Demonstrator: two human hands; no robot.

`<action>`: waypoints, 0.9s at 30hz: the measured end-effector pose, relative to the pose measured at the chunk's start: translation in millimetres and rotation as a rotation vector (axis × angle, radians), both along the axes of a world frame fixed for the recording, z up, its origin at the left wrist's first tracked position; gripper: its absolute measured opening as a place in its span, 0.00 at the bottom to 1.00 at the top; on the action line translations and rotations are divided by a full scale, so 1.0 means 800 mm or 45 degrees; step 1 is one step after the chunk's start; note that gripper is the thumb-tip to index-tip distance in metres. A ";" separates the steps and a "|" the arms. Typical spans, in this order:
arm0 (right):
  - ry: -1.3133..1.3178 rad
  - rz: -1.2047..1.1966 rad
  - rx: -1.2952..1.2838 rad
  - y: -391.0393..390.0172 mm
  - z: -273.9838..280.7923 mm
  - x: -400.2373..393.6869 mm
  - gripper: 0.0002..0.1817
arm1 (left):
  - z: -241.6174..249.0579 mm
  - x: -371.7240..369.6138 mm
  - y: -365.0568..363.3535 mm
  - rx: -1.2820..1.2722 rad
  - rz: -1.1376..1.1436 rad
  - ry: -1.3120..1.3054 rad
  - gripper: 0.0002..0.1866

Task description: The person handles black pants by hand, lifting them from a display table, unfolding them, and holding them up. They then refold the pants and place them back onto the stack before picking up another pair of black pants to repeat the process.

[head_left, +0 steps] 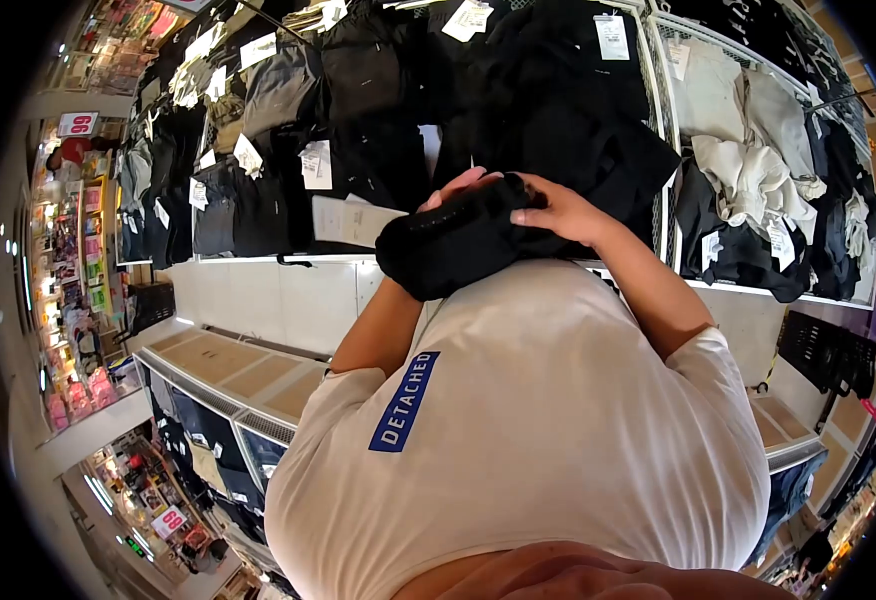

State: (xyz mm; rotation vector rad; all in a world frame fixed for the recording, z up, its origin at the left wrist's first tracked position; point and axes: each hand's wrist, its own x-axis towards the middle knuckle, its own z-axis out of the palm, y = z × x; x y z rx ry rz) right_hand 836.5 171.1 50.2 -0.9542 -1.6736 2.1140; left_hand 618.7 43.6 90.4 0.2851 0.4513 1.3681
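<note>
The left hand (pixel 461 184), partly hidden behind the bundle, and the right hand (pixel 570 213), thumb on its near side, both curl round a rolled black garment (pixel 448 245) held between them. Dark garments (pixel 568 110) lie beyond the hands, pale garments (pixel 753 175) to their right, and a white tag (pixel 353 221) just left.

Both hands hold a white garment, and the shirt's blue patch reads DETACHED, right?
Not quite: in the head view, the garment in the left hand and right hand is black, not white. The blue patch on the shirt does read DETACHED.
</note>
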 end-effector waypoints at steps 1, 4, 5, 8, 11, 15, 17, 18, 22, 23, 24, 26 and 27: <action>0.010 0.175 0.072 0.006 0.009 -0.005 0.38 | 0.010 -0.002 0.001 0.111 -0.026 0.164 0.36; 0.052 0.238 0.113 0.006 0.041 -0.021 0.35 | 0.029 -0.016 -0.007 0.217 -0.025 0.388 0.39; 0.032 0.149 0.193 0.008 0.053 -0.025 0.31 | 0.033 -0.024 -0.011 0.216 -0.012 0.438 0.40; 0.084 -0.035 0.254 0.017 0.066 -0.032 0.23 | 0.034 -0.053 -0.029 0.108 0.067 0.284 0.41; 0.027 -0.199 0.700 0.027 0.132 -0.039 0.23 | 0.020 -0.120 -0.054 0.081 0.024 0.314 0.42; -0.123 -0.129 0.679 0.026 0.188 -0.070 0.25 | 0.040 -0.177 -0.052 0.178 -0.252 0.808 0.53; -0.086 -0.128 0.855 0.021 0.187 -0.101 0.25 | 0.045 -0.206 -0.045 0.122 -0.563 1.181 0.55; -0.044 -0.120 1.019 0.018 0.187 -0.117 0.26 | 0.061 -0.212 -0.031 0.198 -0.685 1.183 0.51; -0.188 -0.031 1.142 -0.009 0.214 -0.187 0.28 | 0.107 -0.210 0.001 0.311 -0.484 2.056 0.40; -0.205 -0.032 1.132 -0.017 0.218 -0.205 0.27 | 0.096 -0.206 0.004 0.284 -0.392 2.144 0.36; -0.215 -0.013 1.140 -0.023 0.221 -0.221 0.27 | 0.081 -0.208 0.006 0.253 -0.291 2.229 0.32; -0.196 -0.142 1.225 -0.030 0.225 -0.249 0.24 | 0.052 -0.226 0.006 -0.060 -0.387 1.947 0.25; -0.231 -0.175 1.296 -0.029 0.226 -0.259 0.22 | 0.044 -0.240 0.005 0.089 -0.279 1.946 0.20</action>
